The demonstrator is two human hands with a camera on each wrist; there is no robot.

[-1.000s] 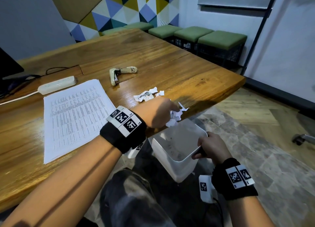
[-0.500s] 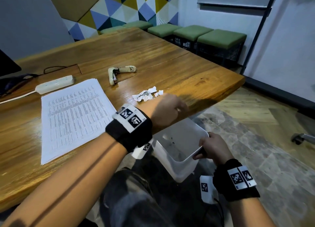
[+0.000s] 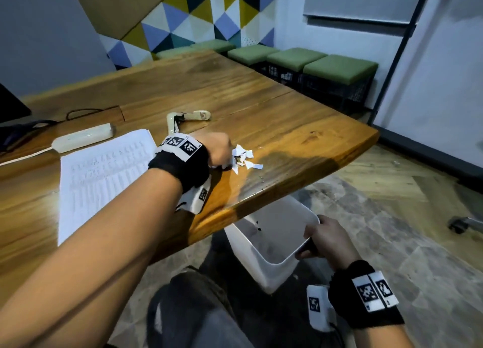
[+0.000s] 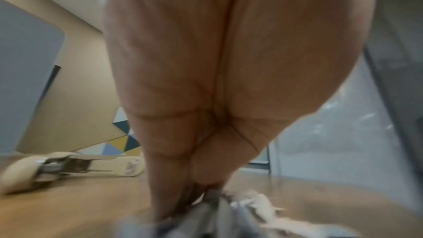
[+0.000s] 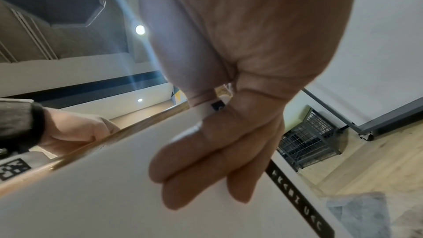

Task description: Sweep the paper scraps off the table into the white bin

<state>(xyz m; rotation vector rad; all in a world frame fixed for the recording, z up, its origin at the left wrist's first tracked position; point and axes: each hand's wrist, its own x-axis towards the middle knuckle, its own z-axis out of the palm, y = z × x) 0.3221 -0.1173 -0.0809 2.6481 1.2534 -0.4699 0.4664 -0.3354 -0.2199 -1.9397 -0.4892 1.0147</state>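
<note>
From the head camera I count two hands at work. My left hand is down on the wooden table, its fingers bunched toward one small pile of white paper scraps that lies near the table's near edge; I make out about six torn pieces, though they overlap and I cannot give a sure number. In the left wrist view the fingers lie pressed together, straight down to the tabletop, with the scraps touching their tips; whether any piece is actually pinched I cannot tell, as that part is blurred. My right hand is below the table's edge, clamped on the rim of the one white bin, which is held beneath the edge, below and to the right of the scraps; the right wrist view shows three fingers curled together against the bin's outer wall. A few dark specks lie inside the bin. Also on the table I see one printed sheet to the left of my forearm, one cream stapler lying open beyond my left hand, and one power strip with its cord at the far left. Three green-topped stools stand in a row past the table's far side.
</note>
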